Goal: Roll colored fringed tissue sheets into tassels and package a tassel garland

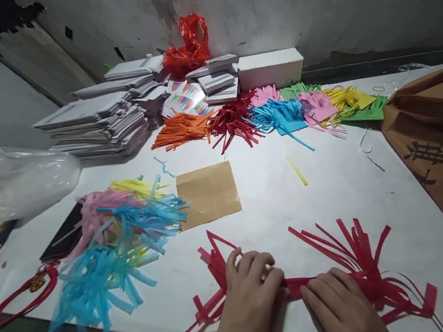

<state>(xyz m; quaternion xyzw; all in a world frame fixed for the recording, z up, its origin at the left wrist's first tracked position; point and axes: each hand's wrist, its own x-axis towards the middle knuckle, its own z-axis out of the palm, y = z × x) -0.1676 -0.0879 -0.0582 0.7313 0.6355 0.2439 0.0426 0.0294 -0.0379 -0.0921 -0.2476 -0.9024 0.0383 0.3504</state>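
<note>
A red paper tassel (295, 288) lies across the white table at the front, its middle rolled into a narrow band and its cut strips fanning out at both ends. My left hand (254, 292) is closed over the band on the left, fingers curled. On the right, my right hand (341, 302) presses its bent fingers on the same band. Just a short gap of red band shows between the hands. What lies under the palms is hidden. Beyond my left hand is a flat piece of brown paper (209, 195).
Blue, pink and yellow tassels (131, 227) lie at left by a red cord (30, 300). Along the back sit fringed paper bundles (276, 115), paper stacks (94, 128), a white box (270, 70) and a red plastic bag (187, 48). A brown cloth bag (439, 148) stands right.
</note>
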